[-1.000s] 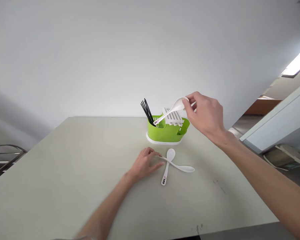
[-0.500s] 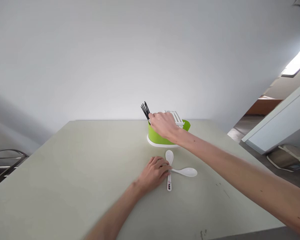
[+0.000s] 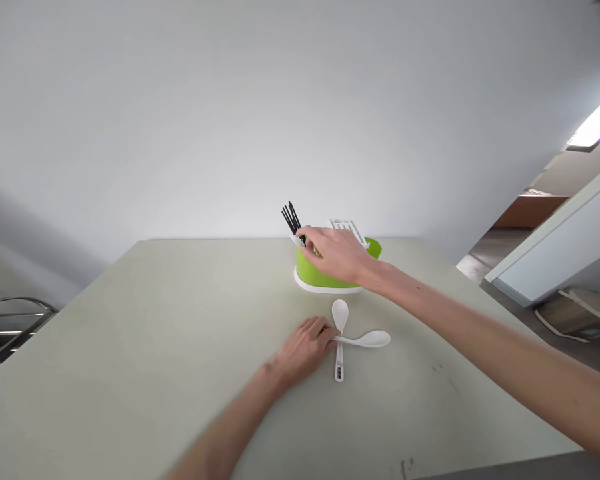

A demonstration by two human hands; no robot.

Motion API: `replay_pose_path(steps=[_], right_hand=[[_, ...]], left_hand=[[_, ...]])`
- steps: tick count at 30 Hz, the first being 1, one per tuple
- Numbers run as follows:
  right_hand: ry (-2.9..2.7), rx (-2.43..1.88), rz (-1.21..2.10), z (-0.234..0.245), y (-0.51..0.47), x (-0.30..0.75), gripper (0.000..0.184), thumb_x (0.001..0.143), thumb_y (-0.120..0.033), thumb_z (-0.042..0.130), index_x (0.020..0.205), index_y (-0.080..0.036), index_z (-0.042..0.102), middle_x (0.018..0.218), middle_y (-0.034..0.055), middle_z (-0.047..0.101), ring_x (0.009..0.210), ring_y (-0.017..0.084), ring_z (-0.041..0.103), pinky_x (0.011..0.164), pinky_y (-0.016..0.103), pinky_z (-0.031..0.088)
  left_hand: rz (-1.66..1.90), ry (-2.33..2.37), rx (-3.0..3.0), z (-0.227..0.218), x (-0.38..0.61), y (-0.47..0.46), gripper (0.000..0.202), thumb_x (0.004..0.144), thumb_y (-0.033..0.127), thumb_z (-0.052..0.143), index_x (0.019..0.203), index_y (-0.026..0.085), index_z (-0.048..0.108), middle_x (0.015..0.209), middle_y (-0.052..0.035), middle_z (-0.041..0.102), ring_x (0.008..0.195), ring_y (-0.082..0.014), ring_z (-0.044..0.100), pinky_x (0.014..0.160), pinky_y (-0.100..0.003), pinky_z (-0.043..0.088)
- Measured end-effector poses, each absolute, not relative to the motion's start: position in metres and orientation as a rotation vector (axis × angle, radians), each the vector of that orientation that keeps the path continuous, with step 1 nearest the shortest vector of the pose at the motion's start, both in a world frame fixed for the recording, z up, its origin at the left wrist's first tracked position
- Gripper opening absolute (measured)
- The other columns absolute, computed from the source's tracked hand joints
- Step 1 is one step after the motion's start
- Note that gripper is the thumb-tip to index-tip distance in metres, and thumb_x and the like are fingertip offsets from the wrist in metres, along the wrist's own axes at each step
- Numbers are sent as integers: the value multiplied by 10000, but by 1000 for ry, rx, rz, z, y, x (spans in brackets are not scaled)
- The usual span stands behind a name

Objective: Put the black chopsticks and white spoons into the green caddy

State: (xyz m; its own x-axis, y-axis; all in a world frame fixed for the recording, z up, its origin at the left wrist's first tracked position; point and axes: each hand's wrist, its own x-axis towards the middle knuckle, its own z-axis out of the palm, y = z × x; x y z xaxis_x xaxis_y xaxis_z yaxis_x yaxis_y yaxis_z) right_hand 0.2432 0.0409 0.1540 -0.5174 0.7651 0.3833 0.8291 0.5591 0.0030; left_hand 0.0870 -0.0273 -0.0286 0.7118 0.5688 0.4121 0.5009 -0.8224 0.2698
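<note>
A white spoon (image 3: pixel 340 313) is lying on the desk (image 3: pixel 205 320), its bowl pointing toward the green holder (image 3: pixel 325 279), and a 2nd spoon (image 3: pixel 373 339) is crossing over it with its bowl to the right. The left hand (image 3: pixel 305 348) is pinching the 2nd spoon's handle end. The right hand (image 3: pixel 337 253) is curving over the holder's left part, thumb and forefinger bent beside a partly hidden white piece (image 3: pixel 295 240); whether they are gripping it, I cannot tell. Black sticks (image 3: pixel 290 219) are leaning out just beside them, and a slotted white rack (image 3: pixel 345 225) is sitting atop the holder. Behind, a pale wall (image 3: pixel 230 120) is rising.
</note>
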Motion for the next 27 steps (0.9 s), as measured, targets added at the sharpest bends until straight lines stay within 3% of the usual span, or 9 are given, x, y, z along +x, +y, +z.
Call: replay_pose_path(steps=[4,7,10,13,16,18,20,23,27], right_hand=[[-2489,-1026,-183,133,3,285,297,1066,-230,403,1231,-217,650,1054,46,781,822,175,677,679,294,408],[-2552,-1126,-184,106,-15,318,300,1069,-246,397,1120,-213,690,961,48,767,791,184,664,679,309,418],[-2485,-1362,-19,84,-19,345,288,1067,-325,423,1132,-219,683,1085,69,762,873,206,694,744,334,473],[-2242,-1570,410,79,-19,359,333,1051,-468,456,1113,-226,675,1145,91,752,907,216,714,769,351,516],[-1976,-1522,1039,87,-23,358,425,1027,-575,468,934,-207,660,921,77,759,748,189,701,684,323,529],[-1851,-1441,1213,97,-26,351,435,1005,-593,508,854,-201,622,825,57,734,664,160,662,634,297,514],[-1839,-1448,1081,110,-28,341,413,1004,-574,518,821,-210,581,784,31,714,613,135,615,592,272,474],[-1965,-1528,550,136,-26,327,374,1050,-492,441,822,-223,567,736,3,700,546,125,544,548,265,382],[-2024,-1545,-308,175,-13,315,300,1070,-354,410,1037,-200,666,792,54,738,600,179,583,565,298,275]], left_hand=[[710,909,2704,-24,88,-30,363,1118,319,313,1229,252,652,1084,-76,620,911,-199,608,853,-353,552],[744,934,2622,-19,88,-31,384,1122,348,286,1248,258,638,1098,-75,610,921,-193,600,855,-341,549],[919,996,2533,-17,87,-31,367,1121,346,305,1321,249,597,1131,-83,598,947,-189,606,865,-340,547],[1113,1053,2480,-16,86,-31,344,1118,325,338,1368,273,567,1145,-81,587,959,-187,619,852,-331,545],[1262,1073,2483,-14,86,-32,321,1109,280,380,1379,299,554,1105,-69,580,926,-176,618,828,-312,543],[1346,1081,2498,-12,86,-33,328,1098,239,416,1396,308,534,1088,-64,570,910,-167,606,821,-302,538],[1410,1120,2499,-11,86,-32,372,1083,226,466,1445,307,487,1103,-70,560,938,-173,595,849,-314,538],[1473,1245,2428,-11,87,-30,514,1059,271,540,1541,270,362,1181,-105,533,988,-192,582,894,-358,546],[1443,1393,2308,-14,88,-26,537,1054,319,544,1533,237,315,1227,-120,497,956,-185,581,844,-367,567]])
